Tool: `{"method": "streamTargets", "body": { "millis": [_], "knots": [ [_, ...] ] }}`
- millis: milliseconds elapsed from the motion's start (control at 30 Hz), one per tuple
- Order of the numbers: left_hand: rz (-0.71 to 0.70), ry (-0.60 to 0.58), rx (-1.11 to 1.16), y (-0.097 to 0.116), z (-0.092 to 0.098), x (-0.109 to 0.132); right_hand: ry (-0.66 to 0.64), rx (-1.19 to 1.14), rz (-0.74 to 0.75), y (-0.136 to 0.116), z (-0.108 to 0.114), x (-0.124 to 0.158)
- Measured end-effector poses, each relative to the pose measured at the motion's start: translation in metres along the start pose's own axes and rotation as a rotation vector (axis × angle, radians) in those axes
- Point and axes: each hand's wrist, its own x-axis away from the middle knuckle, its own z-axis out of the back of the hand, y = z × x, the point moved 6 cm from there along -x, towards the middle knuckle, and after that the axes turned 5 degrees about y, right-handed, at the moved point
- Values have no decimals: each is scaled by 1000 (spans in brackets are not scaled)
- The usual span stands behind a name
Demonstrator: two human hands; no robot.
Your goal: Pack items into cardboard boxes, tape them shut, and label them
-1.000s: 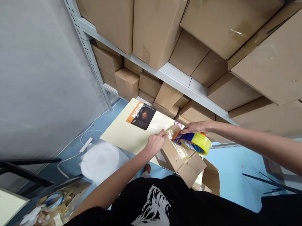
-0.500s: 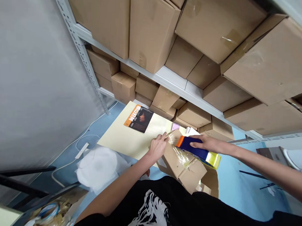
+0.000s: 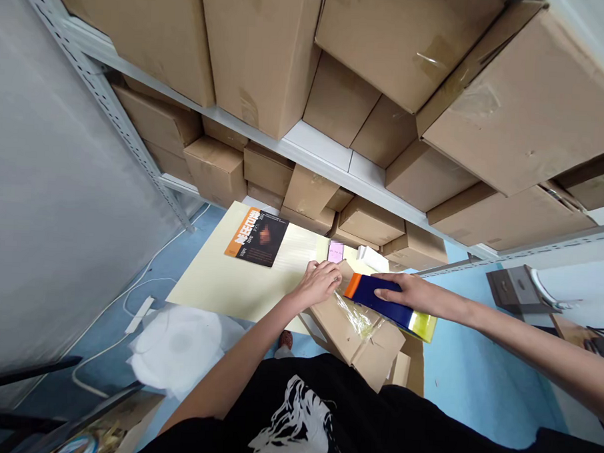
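Head view: R hand [image 3: 404,289] grips tape gun [image 3: 383,301], L hand [image 3: 317,284] open on carton [image 3: 352,339], phone [image 3: 335,251] beside.

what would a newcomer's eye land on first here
The blue-and-orange tape dispenser stands out at centre right, held by the right hand. Beside it, the left hand is at a taped cardboard box. Steel shelves packed with cardboard cartons fill the top of the view.

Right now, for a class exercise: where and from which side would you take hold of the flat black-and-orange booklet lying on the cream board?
Take the flat black-and-orange booklet by its orange-banded edge, coming from above and the view's left. It lies thin and flat on the cream board, so the face offers little grip, but that edge lies nearest the board's border, so it could probably be slid over and pinched.
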Motion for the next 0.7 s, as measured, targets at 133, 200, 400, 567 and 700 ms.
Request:
{"method": "streamTargets", "body": {
  "millis": [133,200,400,567,700],
  "knots": [
    [-5,-4,-45,3,-3,0,-136,-1,-31,-5,-5,-9],
    [-22,-18,-74,6,-5,1,-210,53,-36,-12,-6,-15],
    [-64,-39,-142,10,-14,3,-326,309,12,-31,-7,-26],
    [-61,-40,-194,17,-23,2,-357,387,1,-32,-6,-34],
    [-78,-69,-217,22,-26,3,-374,293,-52,-21,-11,-41]
  ]
}}
